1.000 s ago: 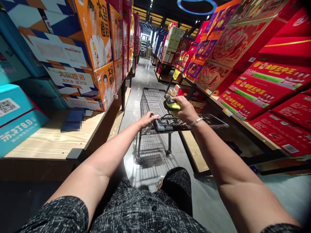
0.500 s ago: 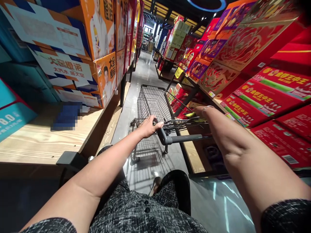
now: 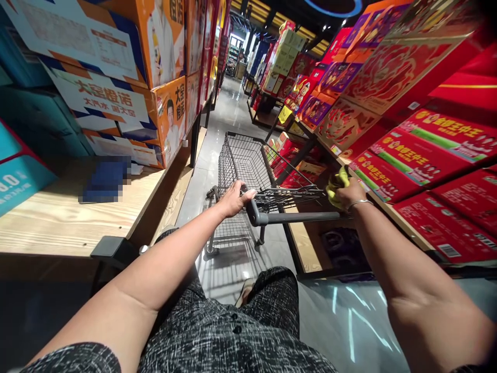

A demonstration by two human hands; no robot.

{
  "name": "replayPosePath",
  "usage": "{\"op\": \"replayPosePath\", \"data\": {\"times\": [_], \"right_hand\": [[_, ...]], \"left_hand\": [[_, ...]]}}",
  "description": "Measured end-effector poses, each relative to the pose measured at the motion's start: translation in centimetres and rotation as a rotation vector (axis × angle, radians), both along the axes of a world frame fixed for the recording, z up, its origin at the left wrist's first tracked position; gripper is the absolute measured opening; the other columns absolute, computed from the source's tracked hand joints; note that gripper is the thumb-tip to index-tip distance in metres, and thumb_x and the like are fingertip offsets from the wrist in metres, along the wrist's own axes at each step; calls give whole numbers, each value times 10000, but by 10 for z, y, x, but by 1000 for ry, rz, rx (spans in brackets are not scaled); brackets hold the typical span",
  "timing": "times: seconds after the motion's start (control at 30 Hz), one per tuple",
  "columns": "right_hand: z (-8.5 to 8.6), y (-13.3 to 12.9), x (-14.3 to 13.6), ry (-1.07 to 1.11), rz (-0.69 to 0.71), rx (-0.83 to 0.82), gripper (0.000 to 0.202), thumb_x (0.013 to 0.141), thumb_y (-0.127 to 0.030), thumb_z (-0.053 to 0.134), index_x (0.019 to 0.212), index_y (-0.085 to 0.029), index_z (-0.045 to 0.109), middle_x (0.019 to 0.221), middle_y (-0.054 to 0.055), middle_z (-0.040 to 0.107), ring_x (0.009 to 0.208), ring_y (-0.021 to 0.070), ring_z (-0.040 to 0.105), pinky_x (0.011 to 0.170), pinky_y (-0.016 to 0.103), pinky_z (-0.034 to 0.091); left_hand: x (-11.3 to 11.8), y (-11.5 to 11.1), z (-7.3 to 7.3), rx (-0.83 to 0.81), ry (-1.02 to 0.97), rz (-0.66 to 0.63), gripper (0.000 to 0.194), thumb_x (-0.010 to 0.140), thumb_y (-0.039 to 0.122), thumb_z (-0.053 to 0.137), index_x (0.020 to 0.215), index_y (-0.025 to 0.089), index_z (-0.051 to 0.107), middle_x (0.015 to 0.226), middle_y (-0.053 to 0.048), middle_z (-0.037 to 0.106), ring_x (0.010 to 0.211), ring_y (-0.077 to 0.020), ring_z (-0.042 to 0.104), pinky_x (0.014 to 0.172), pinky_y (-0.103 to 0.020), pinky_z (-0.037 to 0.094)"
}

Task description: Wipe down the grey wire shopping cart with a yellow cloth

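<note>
My left hand (image 3: 235, 199) is wrapped round the left corner of the shopping cart's frame, by the end of its grey handle bar (image 3: 298, 218). The wire shopping cart (image 3: 248, 160) stands ahead of me in the aisle, and its basket looks bare inside. My right hand (image 3: 349, 192) is closed on a crumpled yellow cloth (image 3: 338, 185), just above the handle's right end and beside the right-hand shelf. A thin bracelet circles that wrist. The fingers under the cloth are partly hidden.
Orange and white drink cartons (image 3: 166, 119) are stacked on a wooden shelf (image 3: 50, 220) at left, with a dark blue item (image 3: 103, 178) in front. Red gift boxes (image 3: 427, 147) line the right shelf (image 3: 305, 246). The tiled aisle (image 3: 229, 103) runs on between the displays.
My right hand has moved back and to the right with the yellow cloth, from over the cart's edge toward the shelf. My left hand keeps its grip while the cart shifts slightly left.
</note>
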State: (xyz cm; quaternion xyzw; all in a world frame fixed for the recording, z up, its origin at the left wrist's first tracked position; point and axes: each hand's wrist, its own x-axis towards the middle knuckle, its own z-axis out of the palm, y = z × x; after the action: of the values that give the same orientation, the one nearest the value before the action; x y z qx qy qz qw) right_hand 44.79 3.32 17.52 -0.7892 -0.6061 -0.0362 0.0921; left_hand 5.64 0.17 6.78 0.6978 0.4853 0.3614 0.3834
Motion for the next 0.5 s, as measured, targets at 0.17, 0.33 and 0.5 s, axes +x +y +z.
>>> {"op": "replayPosePath", "data": {"times": [0.17, 0.33, 0.5], "right_hand": [[-4, -13, -20, -100, -126, -199, 369, 752, -258, 750, 1085, -107, 698, 950, 172, 732, 818, 263, 683, 688, 333, 493], [-6, -23, -67, -32, 25, -263, 221, 760, -260, 737, 951, -149, 729, 912, 128, 757, 795, 222, 703, 674, 284, 496], [-3, -42, -100, -100, 100, -268, 171, 797, -271, 717, 916, -150, 739, 855, 120, 759, 755, 208, 695, 652, 267, 489]], "left_hand": [[8, -1, 3, -36, 2, 2, 584, 914, 622, 448, 1281, 169, 489, 1364, -157, 604, 1314, -313, 546, 1147, -449, 412], [10, -3, 5, -40, -13, 8, 579, 916, 625, 443, 1274, 172, 491, 1406, -163, 592, 1339, -320, 539, 1168, -453, 397], [7, -2, 1, -40, -24, 21, 606, 906, 638, 440, 1279, 164, 492, 1390, -167, 599, 1326, -316, 552, 1156, -429, 411]]}}
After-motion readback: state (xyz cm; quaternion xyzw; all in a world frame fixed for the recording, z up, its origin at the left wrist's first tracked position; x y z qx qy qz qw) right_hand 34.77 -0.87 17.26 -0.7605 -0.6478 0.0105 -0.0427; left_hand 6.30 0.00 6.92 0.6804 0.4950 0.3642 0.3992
